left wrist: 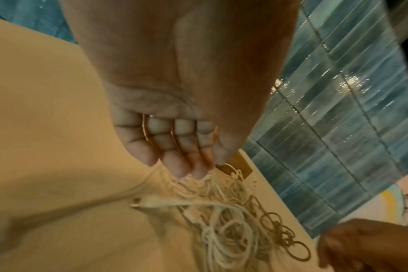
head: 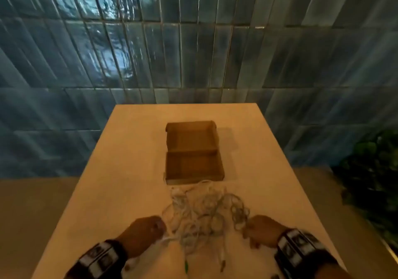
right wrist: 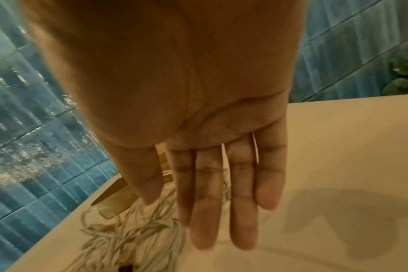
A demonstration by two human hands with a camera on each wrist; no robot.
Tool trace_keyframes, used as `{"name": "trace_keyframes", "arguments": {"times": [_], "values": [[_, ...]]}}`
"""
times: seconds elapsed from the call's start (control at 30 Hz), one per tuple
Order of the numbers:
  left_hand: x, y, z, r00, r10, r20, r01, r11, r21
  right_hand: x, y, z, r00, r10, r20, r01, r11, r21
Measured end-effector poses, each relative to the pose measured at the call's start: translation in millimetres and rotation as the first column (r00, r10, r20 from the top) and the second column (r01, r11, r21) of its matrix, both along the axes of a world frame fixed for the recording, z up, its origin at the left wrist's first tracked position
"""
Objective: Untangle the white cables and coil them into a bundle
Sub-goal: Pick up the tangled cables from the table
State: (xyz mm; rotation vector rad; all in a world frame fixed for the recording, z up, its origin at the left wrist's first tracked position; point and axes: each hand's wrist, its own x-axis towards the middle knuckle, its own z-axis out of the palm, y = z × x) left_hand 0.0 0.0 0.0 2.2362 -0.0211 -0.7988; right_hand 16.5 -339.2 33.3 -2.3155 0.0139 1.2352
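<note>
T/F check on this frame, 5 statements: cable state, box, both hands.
1. The white cables lie in a tangled heap on the table. True.
2. The cardboard box is closed. False: it stands open, its lid folded back.
3. The cables are inside the box. False: they lie on the table in front of it, nearer the person.
4. The right hand has straight fingers and holds nothing. True.
5. The left hand grips a coiled bundle. False: its fingers are extended, their tips at the edge of the loose tangle; nothing is coiled yet.
</note>
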Motion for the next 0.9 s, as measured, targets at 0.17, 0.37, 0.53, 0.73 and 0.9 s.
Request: {"name": "trace_keyframes", "arguments": {"times": [0.17, 0.37, 0.53, 0.73, 0.9], "values": [[-15, -44, -4, 0.981, -0.057, 0.184, 0.042, 0.995, 0.088, 1, 19, -11, 0.936, 0.007, 0.351, 0.006, 0.999, -0.035], [-44, -76, -17, 0.966, -0.035, 0.255, -0.033, 0.966, 0.257, -16, 39, -24, 0.836, 0.039, 0.548, -0.015, 0.999, -0.049], [-67, -89, -31, 0.970, -0.027, 0.240, -0.057, 0.941, 0.334, -34, 49, -37, 0.863, 0.202, 0.462, -0.183, 0.979, -0.087], [-77, -94, -33, 0.960, 0.017, 0.280, -0.120, 0.927, 0.355, -44, 51, -55, 0.857, 0.343, 0.384, -0.287, 0.938, -0.196], [-84, -92, -32, 0.927, 0.100, 0.362, -0.222, 0.923, 0.314, -53, 49, -66, 0.822, 0.296, 0.487, -0.226, 0.954, -0.199]]}}
